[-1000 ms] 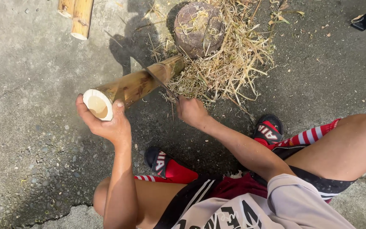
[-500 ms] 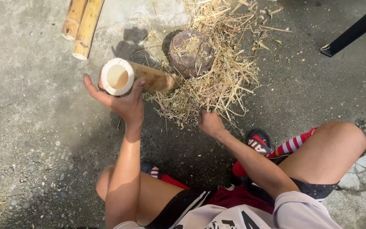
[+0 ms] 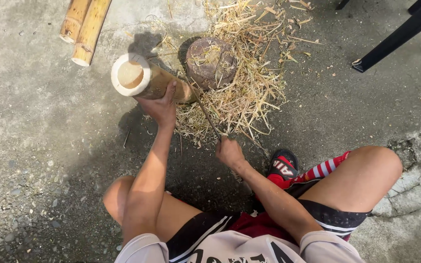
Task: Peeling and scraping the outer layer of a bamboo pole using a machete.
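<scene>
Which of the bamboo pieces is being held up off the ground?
The thick, pale-ended bamboo section gripped by the left hand. The two thinner yellow bamboo poles lie untouched on the concrete at upper left.

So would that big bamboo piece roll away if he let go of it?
Probably yes: the bamboo piece is round and smooth, and only the left hand props it up. It looks stiff and woody, so it shouldn't bend. Its end looks partly hollow, so it may be lighter than it seems.

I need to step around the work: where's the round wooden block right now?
In the head view, the round wooden block sits on the concrete at top centre, ringed by bamboo shavings, just right of the bamboo pole held by the left hand.
</scene>
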